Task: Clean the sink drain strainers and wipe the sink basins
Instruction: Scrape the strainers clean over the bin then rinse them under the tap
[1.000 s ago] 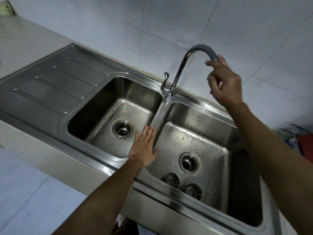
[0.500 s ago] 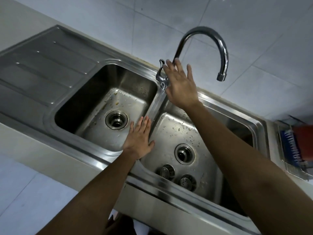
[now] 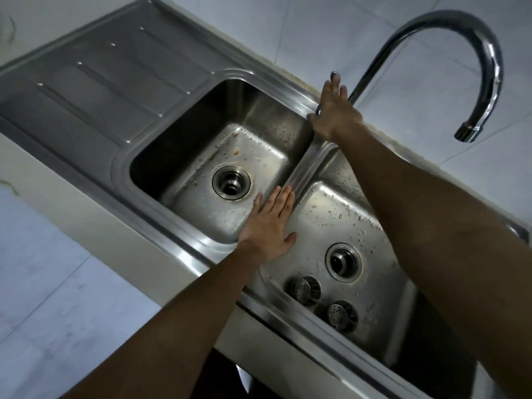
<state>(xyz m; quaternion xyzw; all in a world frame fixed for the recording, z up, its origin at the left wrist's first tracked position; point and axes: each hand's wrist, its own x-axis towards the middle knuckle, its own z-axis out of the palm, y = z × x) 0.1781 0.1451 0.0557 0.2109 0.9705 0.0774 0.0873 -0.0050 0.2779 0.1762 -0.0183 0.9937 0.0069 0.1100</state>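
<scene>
A steel double sink has a left basin (image 3: 259, 133) and a right basin (image 3: 374, 283), both speckled with droplets and bits of food. Each drain is open: the left drain (image 3: 231, 182) and the right drain (image 3: 344, 262). Two round perforated strainers (image 3: 305, 290) (image 3: 340, 315) lie on the right basin's floor near its front wall. My left hand (image 3: 270, 226) rests flat on the divider between the basins, fingers straight. My right hand (image 3: 335, 110) lies over the faucet lever (image 3: 334, 74) at the tap's base, fingers stretched along it. No water runs.
The curved chrome faucet spout (image 3: 472, 131) hangs over the right basin's back edge. A ribbed drainboard (image 3: 100, 82) extends left of the basins. A tiled wall (image 3: 345, 30) rises behind the sink, and pale floor (image 3: 43, 298) shows at the lower left.
My right hand left the spout, which now points over the right basin, and came down onto the lever at the tap's base. The left hand stayed on the divider.
</scene>
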